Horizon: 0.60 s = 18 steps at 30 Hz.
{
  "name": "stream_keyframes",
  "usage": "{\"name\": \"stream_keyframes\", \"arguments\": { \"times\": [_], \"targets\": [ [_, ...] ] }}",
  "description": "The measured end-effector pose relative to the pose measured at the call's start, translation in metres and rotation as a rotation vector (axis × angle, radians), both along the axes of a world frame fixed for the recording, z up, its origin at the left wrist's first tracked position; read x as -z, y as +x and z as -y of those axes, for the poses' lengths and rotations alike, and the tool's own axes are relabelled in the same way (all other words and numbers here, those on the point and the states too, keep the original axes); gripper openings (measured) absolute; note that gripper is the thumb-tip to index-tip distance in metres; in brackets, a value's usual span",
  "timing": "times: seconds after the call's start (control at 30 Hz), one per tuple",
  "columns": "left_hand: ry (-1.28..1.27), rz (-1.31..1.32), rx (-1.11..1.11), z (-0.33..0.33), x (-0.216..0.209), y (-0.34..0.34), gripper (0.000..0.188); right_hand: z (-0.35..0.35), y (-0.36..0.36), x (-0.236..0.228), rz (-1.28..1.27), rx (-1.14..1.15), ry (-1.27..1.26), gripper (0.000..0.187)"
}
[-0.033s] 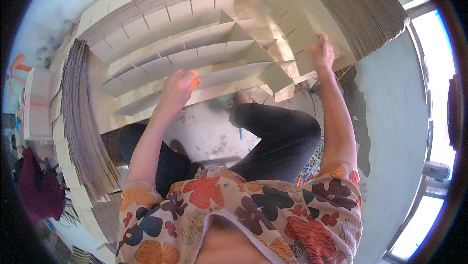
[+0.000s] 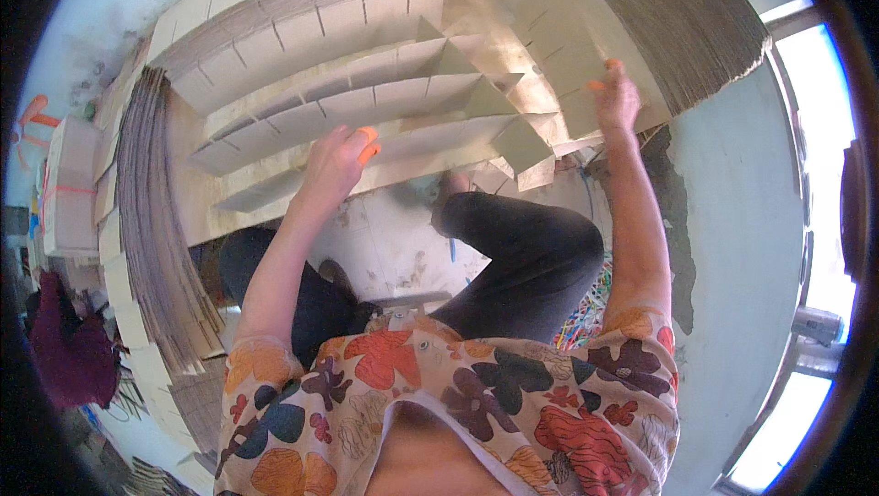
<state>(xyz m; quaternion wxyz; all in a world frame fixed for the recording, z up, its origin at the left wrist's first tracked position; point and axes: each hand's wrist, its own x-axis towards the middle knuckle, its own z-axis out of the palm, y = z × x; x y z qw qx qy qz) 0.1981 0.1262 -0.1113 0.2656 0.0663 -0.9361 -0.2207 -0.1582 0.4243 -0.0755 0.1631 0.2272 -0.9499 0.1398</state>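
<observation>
Cardboard strips point(image 2: 394, 102) stand on edge beside and beyond the curled left hand point(image 2: 333, 164), its grip indiscernible, presumably keeping their slots exposed; flat cardboard point(image 2: 566, 49) lies under the loosely spread right hand point(image 2: 619, 106).

Short-sleeved, multicoloured flower-print shirt point(image 2: 513, 386), dark trousers point(image 2: 526, 235), orange finger covers point(image 2: 368, 152).

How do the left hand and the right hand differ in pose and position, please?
The left hand is by the nearest long cardboard strip; the right hand reaches farther out, over the pale cardboard at right. The left hand's orange fingertip covers sit close together, while the right hand's stand apart. Both hands are otherwise bare.
</observation>
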Motion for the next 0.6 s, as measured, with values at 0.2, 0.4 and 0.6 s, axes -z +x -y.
{"name": "stream_keyframes", "arguments": {
  "times": [0.2,0.4,0.6],
  "targets": [
    [-0.036,0.029,-0.042,0.005,0.011,-0.002,0.021,-0.003,0.021,-0.099,0.222,-0.194,-0.514,0.048],
    [0.04,0.009,-0.022,0.004,0.007,-0.002,0.016,0.003,0.054,-0.074,0.677,-0.142,-0.643,0.04],
    [-0.002,0.064,-0.045,0.006,0.009,-0.001,0.021,-0.006,0.056,-0.017,0.892,-0.204,-0.691,0.021]
  ]
}}
